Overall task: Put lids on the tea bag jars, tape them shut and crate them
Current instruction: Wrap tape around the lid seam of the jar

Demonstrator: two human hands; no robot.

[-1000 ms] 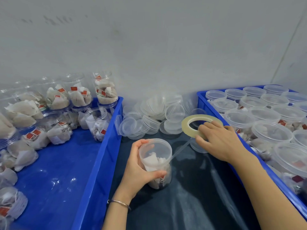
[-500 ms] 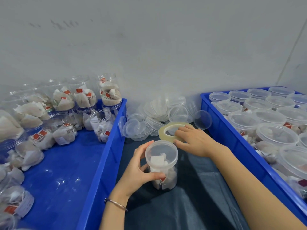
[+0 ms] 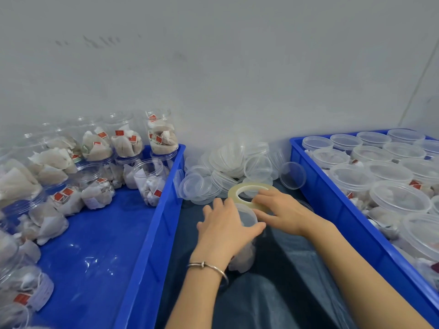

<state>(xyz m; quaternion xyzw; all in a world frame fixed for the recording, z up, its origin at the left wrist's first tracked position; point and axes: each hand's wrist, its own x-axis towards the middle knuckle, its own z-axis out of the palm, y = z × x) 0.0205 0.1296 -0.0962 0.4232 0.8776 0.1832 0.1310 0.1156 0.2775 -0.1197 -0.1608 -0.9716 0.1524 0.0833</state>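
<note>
A clear lidded jar [image 3: 247,219] of tea bags stands upright on the dark sheet between two blue crates. My left hand [image 3: 223,226] lies over its top and near side, fingers curled around the lid rim, hiding most of the jar. My right hand [image 3: 280,210] pinches a roll of clear tape [image 3: 247,188] right against the jar's far side. The tape strip between roll and jar is not visible.
The left blue crate [image 3: 164,210] holds several tea bag jars, some stacked or lying down. The right blue crate [image 3: 332,200] is packed with lidded jars. A heap of loose clear lids [image 3: 228,167] lies against the wall behind the jar.
My right hand brought the tape roll from the far right in to the jar. My left hand shifted from gripping the jar's side to covering its lid.
</note>
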